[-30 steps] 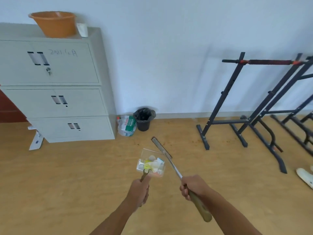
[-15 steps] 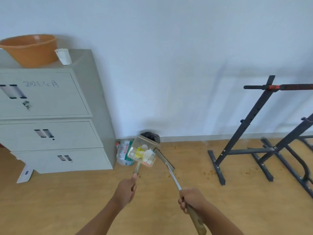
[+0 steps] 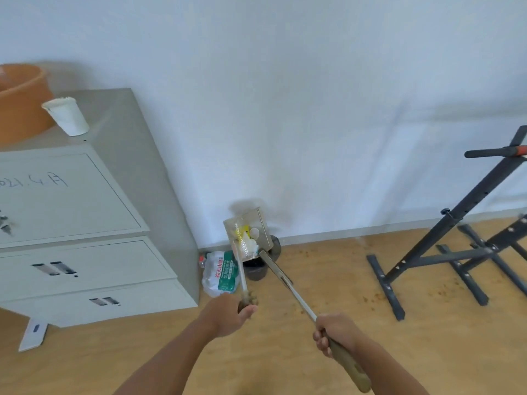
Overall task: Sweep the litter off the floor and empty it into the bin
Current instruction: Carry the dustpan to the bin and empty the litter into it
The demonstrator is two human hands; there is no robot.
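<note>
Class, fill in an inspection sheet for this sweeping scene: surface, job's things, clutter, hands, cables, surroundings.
Surface: wooden floor, brown specks near the rack.
Job's things: dustpan holding litter, raised and tilted over the black bin; broom handle alongside.
Clutter: crumpled water bottle beside the bin.
Hands: left hand grips the dustpan handle; right hand grips the broom handle.
Cables: nothing seen.
Surroundings: grey cabinet with orange basin and paper cup on top; black exercise rack; white wall.

Two hands [image 3: 228, 315], one bin [image 3: 256, 270], perhaps.
</note>
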